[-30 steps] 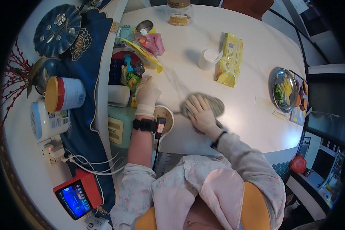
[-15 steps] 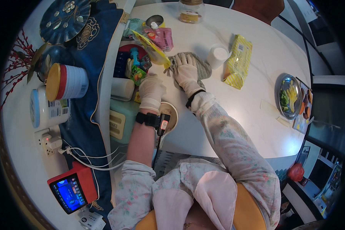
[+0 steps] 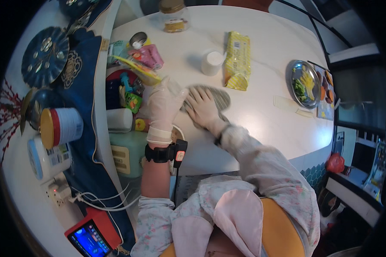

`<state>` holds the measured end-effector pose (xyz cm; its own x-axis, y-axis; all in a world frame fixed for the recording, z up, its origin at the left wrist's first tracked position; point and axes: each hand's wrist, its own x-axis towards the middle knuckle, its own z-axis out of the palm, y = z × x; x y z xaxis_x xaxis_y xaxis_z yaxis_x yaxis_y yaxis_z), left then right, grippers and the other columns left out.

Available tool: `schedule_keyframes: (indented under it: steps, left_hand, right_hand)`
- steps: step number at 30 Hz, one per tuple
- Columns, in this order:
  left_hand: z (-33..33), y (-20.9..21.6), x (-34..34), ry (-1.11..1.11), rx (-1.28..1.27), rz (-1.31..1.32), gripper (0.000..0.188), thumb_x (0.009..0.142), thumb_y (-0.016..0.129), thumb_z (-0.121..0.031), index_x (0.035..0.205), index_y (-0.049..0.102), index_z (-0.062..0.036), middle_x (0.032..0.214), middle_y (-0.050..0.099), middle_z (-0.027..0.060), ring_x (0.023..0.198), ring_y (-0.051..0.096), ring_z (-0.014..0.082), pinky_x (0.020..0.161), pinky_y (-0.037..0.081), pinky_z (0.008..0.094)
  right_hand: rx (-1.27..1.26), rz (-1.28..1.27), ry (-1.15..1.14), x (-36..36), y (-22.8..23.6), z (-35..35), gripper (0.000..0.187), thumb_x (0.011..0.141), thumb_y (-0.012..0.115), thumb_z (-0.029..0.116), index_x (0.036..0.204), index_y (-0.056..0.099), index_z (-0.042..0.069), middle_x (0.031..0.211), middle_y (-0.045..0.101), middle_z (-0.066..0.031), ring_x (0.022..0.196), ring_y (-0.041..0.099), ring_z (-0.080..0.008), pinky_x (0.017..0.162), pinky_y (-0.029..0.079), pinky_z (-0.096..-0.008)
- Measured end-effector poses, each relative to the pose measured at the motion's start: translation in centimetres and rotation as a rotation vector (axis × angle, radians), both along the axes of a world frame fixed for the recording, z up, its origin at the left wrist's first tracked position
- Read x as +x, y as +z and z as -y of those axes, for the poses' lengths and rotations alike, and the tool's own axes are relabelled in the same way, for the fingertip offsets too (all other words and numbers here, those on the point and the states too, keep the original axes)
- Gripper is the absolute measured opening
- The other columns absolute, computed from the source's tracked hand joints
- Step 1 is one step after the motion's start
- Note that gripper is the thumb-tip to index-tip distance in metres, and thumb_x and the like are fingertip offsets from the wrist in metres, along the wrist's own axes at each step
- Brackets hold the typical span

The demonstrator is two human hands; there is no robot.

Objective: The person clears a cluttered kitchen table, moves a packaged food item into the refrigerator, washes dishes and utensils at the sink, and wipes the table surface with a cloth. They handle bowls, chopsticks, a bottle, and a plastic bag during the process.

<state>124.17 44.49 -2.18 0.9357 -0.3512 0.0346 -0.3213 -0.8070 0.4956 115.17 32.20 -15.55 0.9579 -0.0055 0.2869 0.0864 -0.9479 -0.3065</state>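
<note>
My right hand [image 3: 203,106], in a pale glove, lies flat with fingers spread on a grey-green striped cloth [image 3: 221,98] on the white table. Just left of it is my gloved left hand [image 3: 163,103], its thumb apart from its fingers, which are partly blurred; I make out nothing in it. A yellow pouch [image 3: 140,72] stands close to its fingertips; whether they touch is unclear. Under my left wrist, a round light container [image 3: 179,132] is mostly hidden. Beyond the cloth stand a white cup-like container [image 3: 212,63] and a yellow packet [image 3: 237,62].
Pink pouch [image 3: 151,55], open tin [image 3: 138,38], white bottle [image 3: 119,120] and green box [image 3: 126,147] crowd the table's left side. A lidded jar [image 3: 173,17] stands at the far edge. On the right is a metal plate of cut food [image 3: 305,84].
The view has shifted, so the table's things sit further left. My right hand and the cloth have moved toward me, away from the white container. My left hand's fingers have spread from a more curled shape.
</note>
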Motion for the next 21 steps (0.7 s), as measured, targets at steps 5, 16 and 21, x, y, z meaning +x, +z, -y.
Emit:
schedule_keyframes:
  steps: [5,16,21]
  left_hand:
    - [7.0,-0.5,0.7,-0.171,-0.289,0.139,0.098,0.063,0.081,-0.033,0.142,0.031,-0.0032,0.133,0.046,0.0258,0.123,0.047,0.0359,0.100,0.041,0.0395]
    - [12.8,-3.1,3.1,-0.067,-0.039,0.003,0.060,0.066,0.078,-0.022,0.121,0.055,-0.0109,0.112,0.061,0.0155,0.104,0.058,0.0324,0.090,0.046,0.0408]
    - [7.5,-3.2,1.5,0.089,0.023,-0.088,0.057,0.065,0.079,-0.018,0.117,0.057,-0.0095,0.110,0.062,0.0128,0.103,0.058,0.0318,0.090,0.046,0.0393]
  right_hand:
    - [0.078,-0.240,-0.191,-14.6,2.4,4.7,0.058,0.083,0.060,0.030,0.137,0.046,0.015,0.142,0.039,-0.0152,0.132,0.034,-0.0361,0.109,0.022,-0.0529]
    - [0.164,0.056,-0.711,-6.5,-0.1,17.3,0.046,0.080,0.056,0.013,0.126,0.053,0.009,0.131,0.050,-0.0144,0.124,0.041,-0.0371,0.108,0.030,-0.0447]
    - [0.132,-0.028,-0.621,-4.7,1.7,19.0,0.050,0.079,0.057,0.016,0.128,0.051,0.009,0.132,0.049,-0.0154,0.124,0.041,-0.0363,0.107,0.030,-0.0449]
